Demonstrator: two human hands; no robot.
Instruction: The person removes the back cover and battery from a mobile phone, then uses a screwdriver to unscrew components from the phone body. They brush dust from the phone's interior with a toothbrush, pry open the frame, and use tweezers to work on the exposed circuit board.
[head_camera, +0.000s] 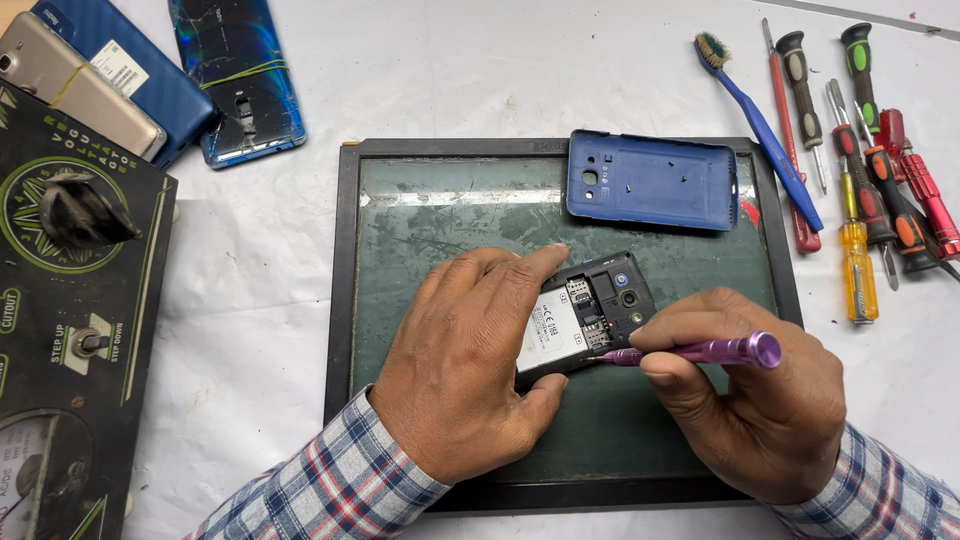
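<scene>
1. Checked sleeves sit nearest the lens, both our forearms entering from the bottom edge.
2. Our left hand (470, 365) lies flat over the phone (585, 315), fingers spread across its left half, thumb tucked against the lower edge, pinning it down.
3. Phone rests face down on the mat (450, 210), near the mat's middle, back cover off, battery and card slots exposed.
4. Our right hand (750, 400) pinches a purple screwdriver (700, 351) between thumb and forefinger, other fingers curled. Tip touches the phone's lower right edge.
5. Blue back cover (652, 180) lies on the mat's upper right, well apart from the phone.
6. Right of the mat: a blue toothbrush (760, 125), then a row of screwdrivers (870, 170) with red, green, orange and yellow handles.
7. Upper left on the white cloth: three phones (150, 75), two bound with rubber bands.
8. Left edge: a black meter box (70, 320) with knob and switch.
</scene>
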